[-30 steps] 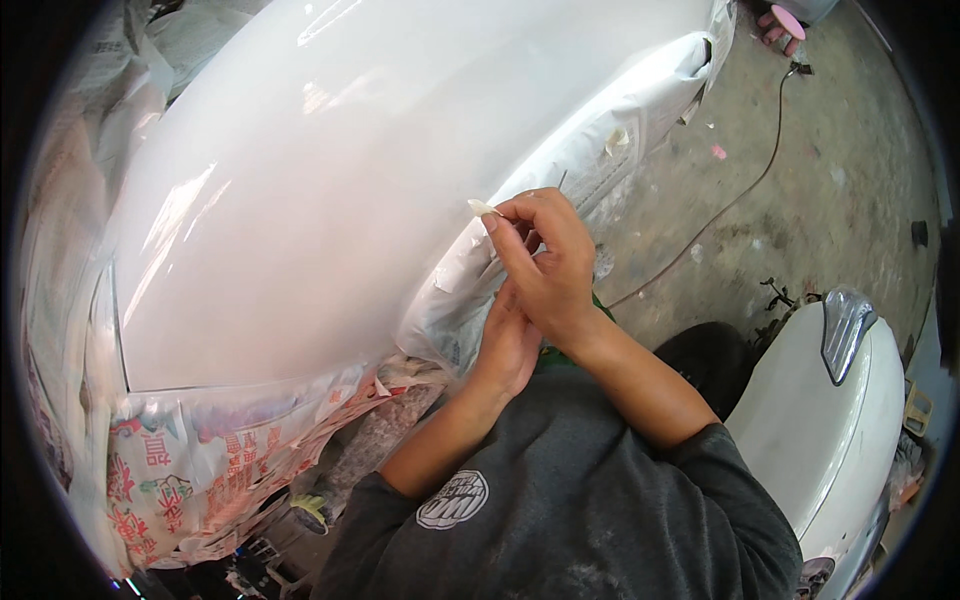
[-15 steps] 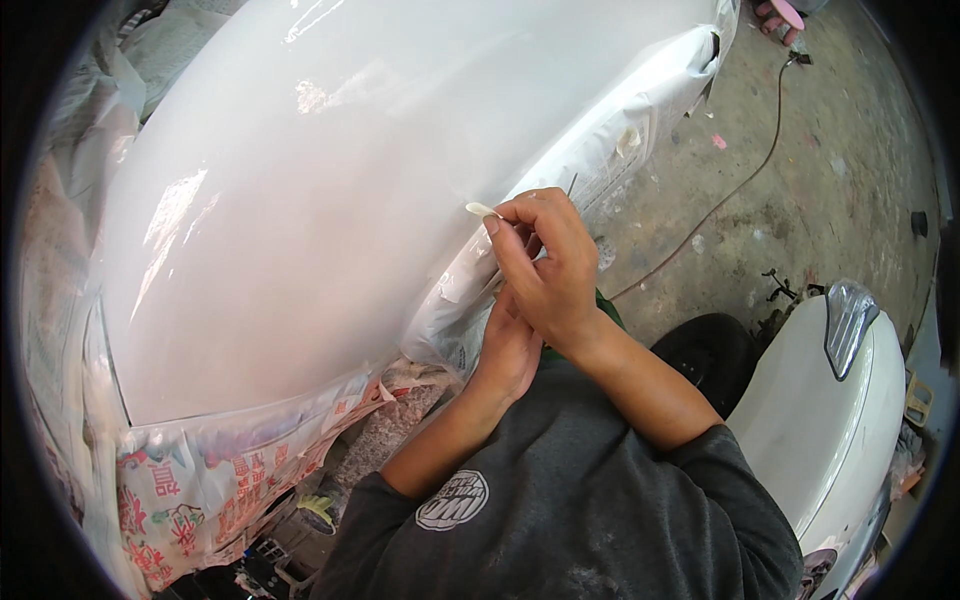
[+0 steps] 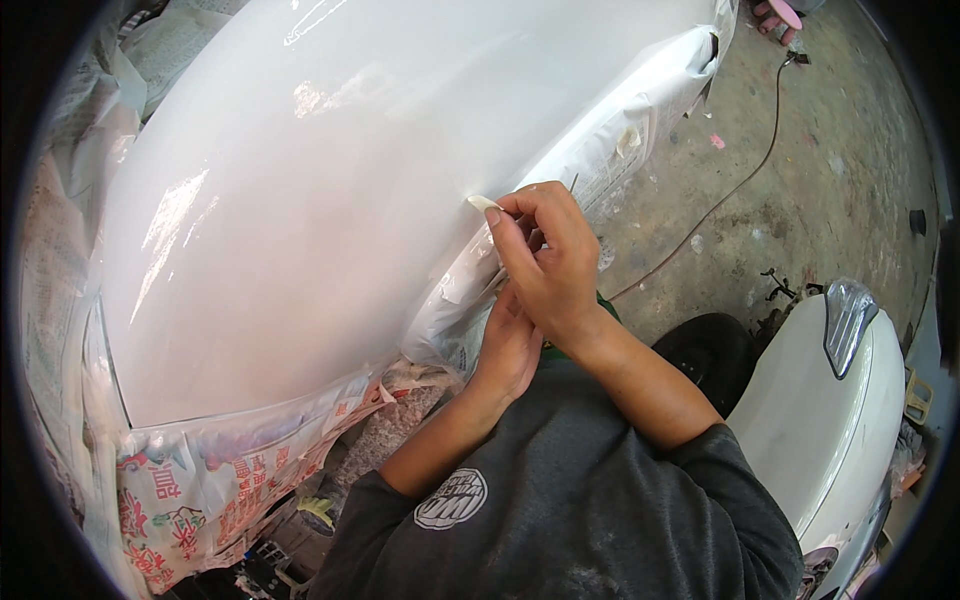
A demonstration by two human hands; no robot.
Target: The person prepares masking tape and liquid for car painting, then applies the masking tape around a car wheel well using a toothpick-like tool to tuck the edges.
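Observation:
My right hand (image 3: pixel 550 250) is closed in a pinch on a small pale strip (image 3: pixel 482 203), which looks like a bit of tape. The strip's free end points left, over the edge of a large glossy white panel (image 3: pixel 300 230). My left hand (image 3: pixel 508 345) is tucked below and behind my right hand. Its fingers are mostly hidden, so what they hold cannot be seen. A thin dark rod tip (image 3: pixel 574 183) shows just beyond my right knuckles. White masking film (image 3: pixel 600 130) runs along the panel's near right side, close to both hands.
Printed paper sheeting (image 3: pixel 190 500) covers the area below the panel. A white motor scooter (image 3: pixel 840 420) with a black tyre (image 3: pixel 705 355) stands at the right. A hose (image 3: pixel 735 195) crosses the concrete floor (image 3: pixel 840 140). Another person's hand (image 3: pixel 775 20) holds a pink disc at the top right.
My right hand has shifted up very slightly, and more of the pale strip shows at its fingertips. My left hand stays in nearly the same place.

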